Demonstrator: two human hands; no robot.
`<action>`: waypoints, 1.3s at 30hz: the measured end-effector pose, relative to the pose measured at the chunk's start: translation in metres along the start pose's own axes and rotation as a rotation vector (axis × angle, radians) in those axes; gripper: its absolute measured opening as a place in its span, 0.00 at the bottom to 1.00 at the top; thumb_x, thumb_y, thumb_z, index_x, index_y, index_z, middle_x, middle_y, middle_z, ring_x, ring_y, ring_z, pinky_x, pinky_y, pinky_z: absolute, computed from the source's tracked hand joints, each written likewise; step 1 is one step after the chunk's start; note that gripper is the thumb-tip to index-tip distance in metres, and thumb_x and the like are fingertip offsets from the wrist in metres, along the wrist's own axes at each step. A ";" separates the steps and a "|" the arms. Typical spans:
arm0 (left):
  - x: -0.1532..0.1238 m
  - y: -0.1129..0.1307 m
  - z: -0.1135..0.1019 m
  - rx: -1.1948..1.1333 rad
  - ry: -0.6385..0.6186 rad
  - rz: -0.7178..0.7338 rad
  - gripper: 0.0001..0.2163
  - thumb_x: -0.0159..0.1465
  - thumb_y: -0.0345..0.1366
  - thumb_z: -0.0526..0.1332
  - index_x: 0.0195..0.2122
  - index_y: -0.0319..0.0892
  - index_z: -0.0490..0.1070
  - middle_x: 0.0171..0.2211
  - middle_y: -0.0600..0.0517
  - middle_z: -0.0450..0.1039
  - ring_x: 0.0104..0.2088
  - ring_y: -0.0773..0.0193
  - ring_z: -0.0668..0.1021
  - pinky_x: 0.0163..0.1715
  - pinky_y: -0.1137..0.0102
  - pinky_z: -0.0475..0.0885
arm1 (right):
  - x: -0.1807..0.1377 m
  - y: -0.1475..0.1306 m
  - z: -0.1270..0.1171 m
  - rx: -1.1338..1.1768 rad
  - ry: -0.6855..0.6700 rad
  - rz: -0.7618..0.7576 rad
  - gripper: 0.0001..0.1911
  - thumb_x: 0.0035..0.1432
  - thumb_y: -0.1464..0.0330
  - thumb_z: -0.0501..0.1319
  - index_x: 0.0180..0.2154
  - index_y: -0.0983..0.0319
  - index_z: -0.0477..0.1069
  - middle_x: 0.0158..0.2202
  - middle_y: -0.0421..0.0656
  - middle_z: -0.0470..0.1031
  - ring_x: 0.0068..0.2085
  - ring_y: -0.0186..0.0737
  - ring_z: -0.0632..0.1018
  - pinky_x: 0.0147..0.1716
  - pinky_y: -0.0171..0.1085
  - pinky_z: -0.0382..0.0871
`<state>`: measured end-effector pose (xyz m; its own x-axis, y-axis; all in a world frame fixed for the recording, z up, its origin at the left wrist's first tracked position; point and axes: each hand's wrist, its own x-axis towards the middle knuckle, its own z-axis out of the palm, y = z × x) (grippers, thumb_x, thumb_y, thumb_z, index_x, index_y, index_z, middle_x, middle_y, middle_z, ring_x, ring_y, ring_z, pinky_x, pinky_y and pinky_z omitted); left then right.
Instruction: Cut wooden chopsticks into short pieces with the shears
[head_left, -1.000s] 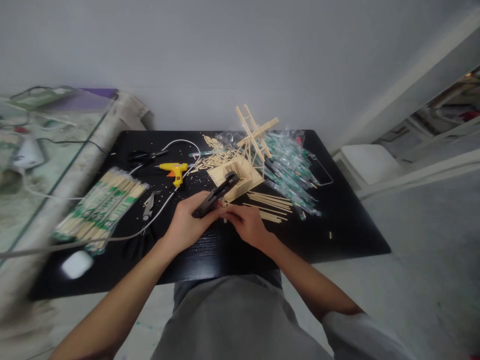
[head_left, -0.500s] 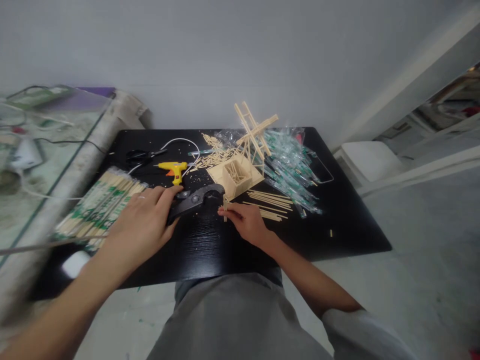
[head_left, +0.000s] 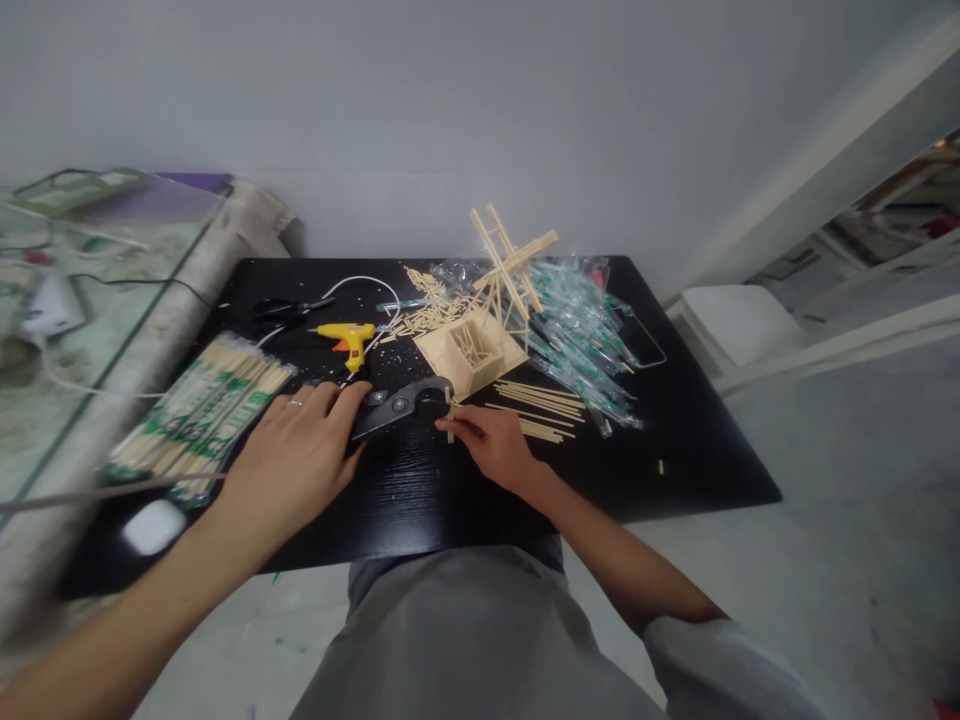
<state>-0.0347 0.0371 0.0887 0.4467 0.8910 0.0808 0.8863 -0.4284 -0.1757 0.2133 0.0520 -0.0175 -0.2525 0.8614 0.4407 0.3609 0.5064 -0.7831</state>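
My left hand (head_left: 300,450) grips the handles of black cutting pliers (head_left: 401,400) that lie low over the black table (head_left: 675,440), jaws pointing right. My right hand (head_left: 491,440) pinches a short bamboo stick piece (head_left: 450,412), held upright right at the jaws. Just behind stands a small square box of sticks (head_left: 471,352) with a stick windmill frame (head_left: 510,262) rising from it. Loose cut sticks (head_left: 540,405) lie to the right of my right hand.
A yellow glue gun (head_left: 349,338) with its white cord, black scissors (head_left: 285,312), a pack of wrapped chopsticks (head_left: 202,410) and a white case (head_left: 154,527) lie on the left. Empty green wrappers (head_left: 585,330) pile at the back right. A glass-topped table (head_left: 90,300) adjoins the left.
My left hand carried the pliers from above the stick down to the left onto the table, then turned the jaws back toward the stick. My right hand stayed on the stick.
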 end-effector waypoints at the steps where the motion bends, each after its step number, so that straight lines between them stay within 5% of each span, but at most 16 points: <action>1: 0.000 0.001 -0.001 0.001 -0.004 -0.008 0.22 0.71 0.38 0.53 0.62 0.31 0.68 0.47 0.34 0.75 0.50 0.38 0.78 0.48 0.50 0.73 | 0.000 0.000 0.000 -0.007 0.000 -0.003 0.13 0.71 0.60 0.63 0.39 0.61 0.82 0.30 0.42 0.84 0.29 0.37 0.81 0.33 0.33 0.71; 39: -0.017 0.028 -0.003 0.151 0.022 -0.118 0.15 0.70 0.39 0.55 0.54 0.37 0.68 0.40 0.40 0.74 0.41 0.43 0.80 0.40 0.56 0.71 | -0.003 -0.003 0.003 -0.062 0.038 -0.019 0.15 0.72 0.59 0.62 0.38 0.60 0.81 0.31 0.43 0.84 0.31 0.38 0.83 0.35 0.33 0.73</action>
<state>-0.0174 0.0092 0.0857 0.3448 0.9295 0.1310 0.9052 -0.2922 -0.3086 0.2104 0.0475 -0.0174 -0.2263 0.8521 0.4719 0.4118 0.5228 -0.7464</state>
